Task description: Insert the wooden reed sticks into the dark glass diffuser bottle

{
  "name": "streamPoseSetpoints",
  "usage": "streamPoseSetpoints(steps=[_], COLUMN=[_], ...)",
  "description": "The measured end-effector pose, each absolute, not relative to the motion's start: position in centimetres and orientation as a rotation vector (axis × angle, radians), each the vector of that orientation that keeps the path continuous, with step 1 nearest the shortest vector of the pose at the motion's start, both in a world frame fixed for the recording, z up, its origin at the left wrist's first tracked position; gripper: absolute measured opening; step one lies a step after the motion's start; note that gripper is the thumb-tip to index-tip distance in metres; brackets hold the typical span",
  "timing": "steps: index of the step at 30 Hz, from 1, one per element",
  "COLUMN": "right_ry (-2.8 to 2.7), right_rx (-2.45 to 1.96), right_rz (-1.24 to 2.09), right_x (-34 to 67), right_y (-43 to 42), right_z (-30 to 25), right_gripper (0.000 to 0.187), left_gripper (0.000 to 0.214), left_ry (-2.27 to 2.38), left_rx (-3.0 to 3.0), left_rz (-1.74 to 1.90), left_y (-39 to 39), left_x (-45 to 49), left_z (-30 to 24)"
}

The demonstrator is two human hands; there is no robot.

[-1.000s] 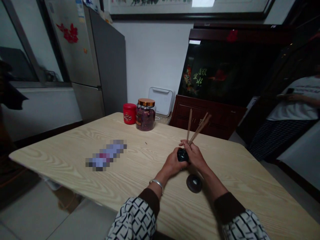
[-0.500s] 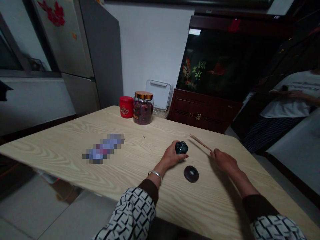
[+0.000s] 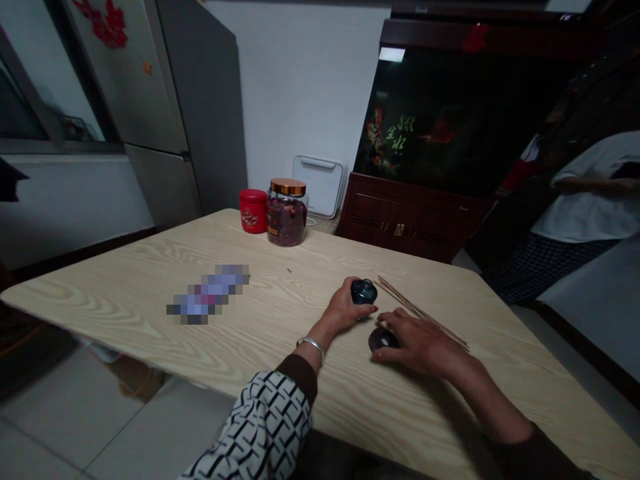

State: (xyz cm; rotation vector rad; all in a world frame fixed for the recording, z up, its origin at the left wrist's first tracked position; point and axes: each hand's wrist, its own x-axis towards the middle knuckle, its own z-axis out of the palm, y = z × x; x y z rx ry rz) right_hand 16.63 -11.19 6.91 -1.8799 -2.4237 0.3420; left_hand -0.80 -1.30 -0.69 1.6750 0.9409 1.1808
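My left hand [image 3: 345,308] is wrapped round a small dark glossy pot [image 3: 364,291], thumb in front and fingers behind. Just below it on the table lies a dark round disc [image 3: 380,339] with a light spot in its middle. My right hand [image 3: 417,340] reaches over this disc from the right, thumb at the near edge and fingers spread above the far one. Whether it touches the disc I cannot tell. Several thin brown sticks [image 3: 407,303] lie together on the table, running from beside the pot to behind my right hand.
Pale wooden table [image 3: 150,267] with a pixelated patch [image 3: 207,295] on the left. A red canister [image 3: 253,211] and a copper-lidded glass jar [image 3: 287,217] stand at its far edge. Behind are a fridge [image 3: 210,120] and an aquarium [image 3: 450,120]. A person [image 3: 590,200] stands at the right.
My right hand has let go of the thin sticks, which now rest on the table, and has moved left to the disc. My left hand still holds the pot in the same place.
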Motion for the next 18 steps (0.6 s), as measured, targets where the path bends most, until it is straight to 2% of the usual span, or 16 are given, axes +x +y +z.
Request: streamPoseSetpoints(steps=[4, 8, 12, 18], right_ry=[-2.417, -1.796, -1.273, -1.262], right_rx=[-1.742, -1.326, -0.997, -0.971], right_rz=[0.534, 0.785, 0.836, 0.858], right_x=[15.9, 17.1, 15.1, 12.3], right_y=[-11.4, -9.1, -5.7, -3.1], right_z=[7.1, 9.1, 10.2, 6.8], right_gripper=[0.046, 0.047, 0.048, 0.050], left_gripper=[0.070, 0.070, 0.070, 0.064], left_ry=[0.939, 0.919, 0.920, 0.916], left_rx=[1.691, 1.687, 1.675, 1.695], left_rz=[1.165, 1.155, 1.166, 1.162], left_y=[-1.5, -1.5, -1.3, -1.4], left_x=[-0.9, -1.0, -1.0, -0.9], left_z=[-0.5, -0.6, -0.8, -0.7])
